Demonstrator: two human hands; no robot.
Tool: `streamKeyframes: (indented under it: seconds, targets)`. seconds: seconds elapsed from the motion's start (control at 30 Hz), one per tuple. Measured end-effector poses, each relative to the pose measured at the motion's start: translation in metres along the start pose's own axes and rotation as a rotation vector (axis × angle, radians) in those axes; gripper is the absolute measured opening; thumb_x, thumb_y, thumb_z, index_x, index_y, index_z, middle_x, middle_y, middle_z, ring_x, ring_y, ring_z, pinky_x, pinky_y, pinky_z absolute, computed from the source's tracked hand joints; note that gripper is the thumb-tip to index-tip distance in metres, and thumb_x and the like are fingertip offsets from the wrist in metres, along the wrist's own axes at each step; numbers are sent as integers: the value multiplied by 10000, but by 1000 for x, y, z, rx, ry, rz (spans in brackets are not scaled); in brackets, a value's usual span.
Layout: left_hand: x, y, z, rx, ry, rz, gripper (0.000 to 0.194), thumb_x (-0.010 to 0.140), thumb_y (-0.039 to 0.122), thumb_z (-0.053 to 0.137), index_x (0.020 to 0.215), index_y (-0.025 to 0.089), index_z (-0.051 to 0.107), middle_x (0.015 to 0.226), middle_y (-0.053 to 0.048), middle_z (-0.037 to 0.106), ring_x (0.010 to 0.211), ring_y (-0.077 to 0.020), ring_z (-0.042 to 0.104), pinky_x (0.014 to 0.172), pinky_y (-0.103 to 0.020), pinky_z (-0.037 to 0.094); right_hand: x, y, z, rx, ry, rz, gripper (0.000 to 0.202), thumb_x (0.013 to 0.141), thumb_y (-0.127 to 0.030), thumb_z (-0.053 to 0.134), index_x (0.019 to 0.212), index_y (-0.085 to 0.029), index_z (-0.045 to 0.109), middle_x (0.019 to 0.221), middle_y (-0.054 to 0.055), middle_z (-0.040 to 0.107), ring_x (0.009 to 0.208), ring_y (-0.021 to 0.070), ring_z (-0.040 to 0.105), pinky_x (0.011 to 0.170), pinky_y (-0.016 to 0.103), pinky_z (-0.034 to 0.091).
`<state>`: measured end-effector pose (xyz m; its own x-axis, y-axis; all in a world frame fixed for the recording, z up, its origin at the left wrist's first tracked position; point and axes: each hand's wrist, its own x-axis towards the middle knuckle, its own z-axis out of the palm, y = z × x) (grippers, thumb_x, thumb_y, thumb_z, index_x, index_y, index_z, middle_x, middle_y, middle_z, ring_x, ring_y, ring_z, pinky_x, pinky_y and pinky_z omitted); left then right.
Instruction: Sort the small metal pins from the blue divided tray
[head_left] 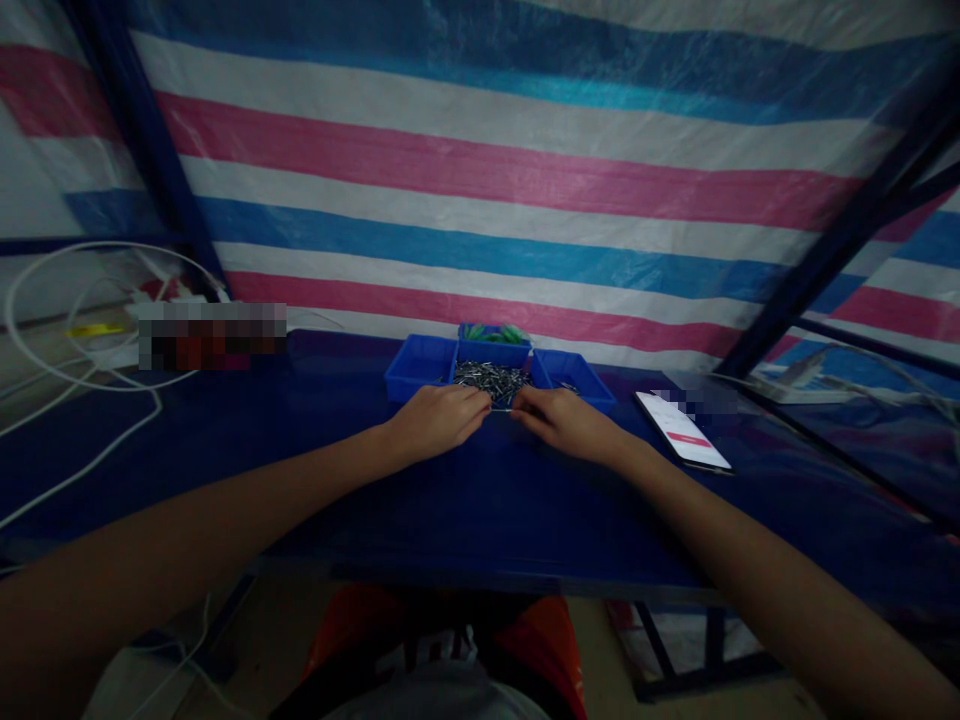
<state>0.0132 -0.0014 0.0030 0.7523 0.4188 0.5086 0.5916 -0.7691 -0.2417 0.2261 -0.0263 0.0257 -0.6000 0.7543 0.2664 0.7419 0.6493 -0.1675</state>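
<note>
My left hand and my right hand face each other over the blue table. Between their fingertips runs a thin, light-coloured rod, pinched at each end. Just behind the hands, a blue bin holds a heap of small metal pieces. To its left stands another blue bin with no contents visible. The blue bin on the right has a few small metal pieces in it. Green items fill the bin at the back.
A lit phone lies on the table to the right. White cables loop over the left side, near a pixelated patch. Dark blue metal posts and a striped sheet stand behind the table.
</note>
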Motion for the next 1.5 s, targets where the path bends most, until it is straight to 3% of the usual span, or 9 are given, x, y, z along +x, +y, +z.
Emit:
streamKeyframes:
  seconds: [0.2,0.37,0.77,1.1,1.5]
  targets:
    - [1,3,-3,-40,-104,-39,163,896,238,406,863,152,540,820,-24,643,750,-150,621,592,-241,443,-3,-12,-5,140,41,-106,188,903,-298,443,939,-153,556,723,5,611,630,104,554,600,227,383]
    - [1,4,-4,-83,-148,12,155,889,232,408,897,154,542,837,-23,645,776,-158,630,608,-247,460,-5,-16,-3,187,20,-171,210,892,-282,462,1028,-155,560,805,20,642,721,113,590,665,235,422]
    - [-1,4,-3,-124,-135,86,154,865,250,447,874,147,562,781,-16,642,722,-144,628,570,-227,438,-7,-20,-4,175,-30,-208,232,879,-221,458,1076,-151,560,815,28,650,730,122,598,665,236,424]
    - [-2,3,-1,-144,-122,106,155,855,272,476,862,149,571,742,-10,636,683,-142,623,534,-230,426,-8,-23,-4,54,23,-241,308,902,-377,439,1017,-136,594,767,37,645,720,134,596,659,246,422]
    - [-1,4,-6,-129,-153,132,183,848,313,485,833,149,565,725,-19,636,668,-145,620,538,-232,423,-7,-24,3,-13,15,-296,235,909,-327,433,976,-152,575,778,41,644,715,135,595,654,251,422]
